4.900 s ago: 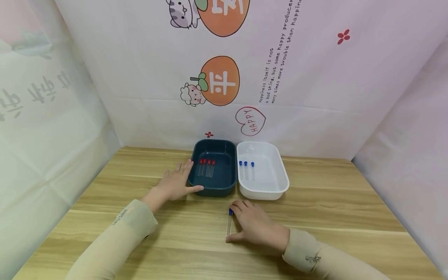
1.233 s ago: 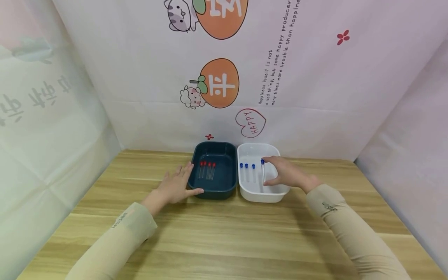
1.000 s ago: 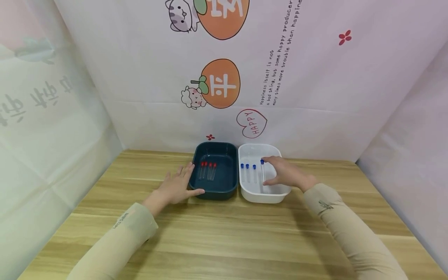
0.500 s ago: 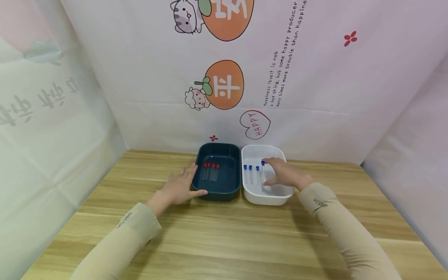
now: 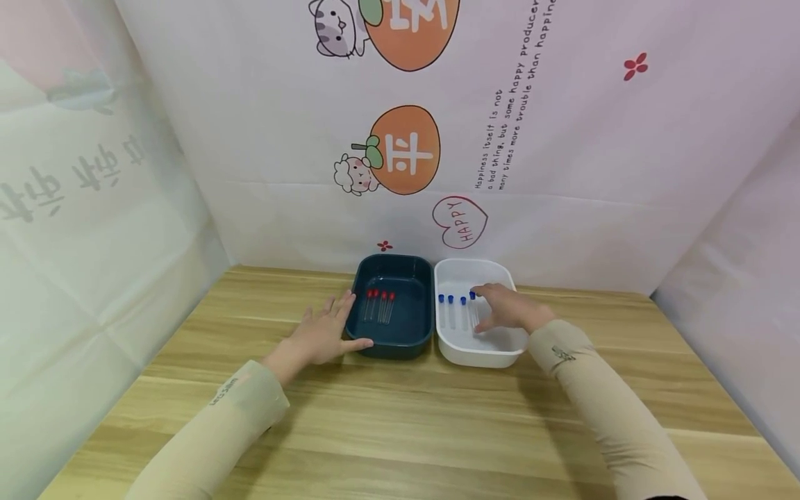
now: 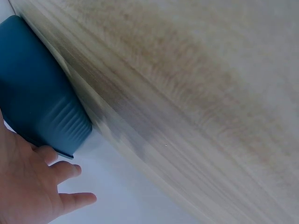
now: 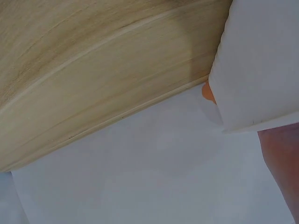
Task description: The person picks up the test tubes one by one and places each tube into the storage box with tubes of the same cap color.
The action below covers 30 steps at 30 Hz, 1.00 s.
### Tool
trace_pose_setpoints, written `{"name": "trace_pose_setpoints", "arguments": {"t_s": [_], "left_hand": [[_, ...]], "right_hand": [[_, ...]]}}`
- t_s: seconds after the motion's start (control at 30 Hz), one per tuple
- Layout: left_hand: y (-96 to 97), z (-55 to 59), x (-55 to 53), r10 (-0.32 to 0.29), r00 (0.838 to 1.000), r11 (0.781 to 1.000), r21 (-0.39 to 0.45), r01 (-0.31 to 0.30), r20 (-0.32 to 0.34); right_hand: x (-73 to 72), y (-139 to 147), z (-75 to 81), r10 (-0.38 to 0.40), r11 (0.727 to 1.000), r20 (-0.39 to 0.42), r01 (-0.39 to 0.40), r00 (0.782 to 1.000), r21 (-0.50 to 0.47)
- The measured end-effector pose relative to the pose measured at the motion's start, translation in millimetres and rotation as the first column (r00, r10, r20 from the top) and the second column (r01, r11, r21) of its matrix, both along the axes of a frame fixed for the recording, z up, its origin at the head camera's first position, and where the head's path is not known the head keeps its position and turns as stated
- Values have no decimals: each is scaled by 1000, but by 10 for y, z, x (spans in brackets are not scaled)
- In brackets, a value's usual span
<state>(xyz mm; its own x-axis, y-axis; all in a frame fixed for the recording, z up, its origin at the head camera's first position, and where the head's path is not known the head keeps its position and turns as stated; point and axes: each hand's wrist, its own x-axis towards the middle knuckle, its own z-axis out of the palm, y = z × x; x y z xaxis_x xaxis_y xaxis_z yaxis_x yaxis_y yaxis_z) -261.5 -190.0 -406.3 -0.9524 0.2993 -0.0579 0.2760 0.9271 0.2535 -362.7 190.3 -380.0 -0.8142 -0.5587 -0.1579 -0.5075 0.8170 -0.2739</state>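
My right hand (image 5: 509, 307) reaches into the white tray (image 5: 481, 359), thumb and fingertips at the two ends of a blue-capped test tube (image 5: 472, 295). That tube lies low in the tray, beside three other blue-capped test tubes (image 5: 451, 300) in a row. My left hand (image 5: 321, 337) rests against the left side of the dark blue tray (image 5: 400, 351), fingers spread and thumb along its front. Several red-capped test tubes (image 5: 384, 296) lie side by side in the dark tray. In the right wrist view, only a strip of the right hand (image 7: 280, 158) shows beyond the white tray (image 7: 261, 60).
The trays stand side by side at the back of a wooden table (image 5: 400, 430). Right behind them hangs a printed white cloth (image 5: 550, 229), with pale cloth on both sides too.
Earlier the right hand held the blue-capped tube over the table in front of the trays. It has carried it into the white tray, then left and down beside the other tubes. Left hand stays.
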Motion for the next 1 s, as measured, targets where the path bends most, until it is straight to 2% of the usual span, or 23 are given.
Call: {"name": "trace_pose_setpoints", "arguments": {"t_s": [0.23, 0.47, 1.0], "left_hand": [[-2, 43, 18, -1, 1000, 1000, -12, 1, 1], [7, 36, 22, -4, 1000, 1000, -28, 4, 0], [9, 10, 8, -1, 1000, 1000, -19, 1, 2]], "right_hand": [[-55, -28, -1, 13, 999, -20, -12, 1000, 33], [-92, -71, -20, -27, 997, 24, 25, 999, 74], [-180, -73, -131, -39, 993, 50, 33, 998, 114]]}}
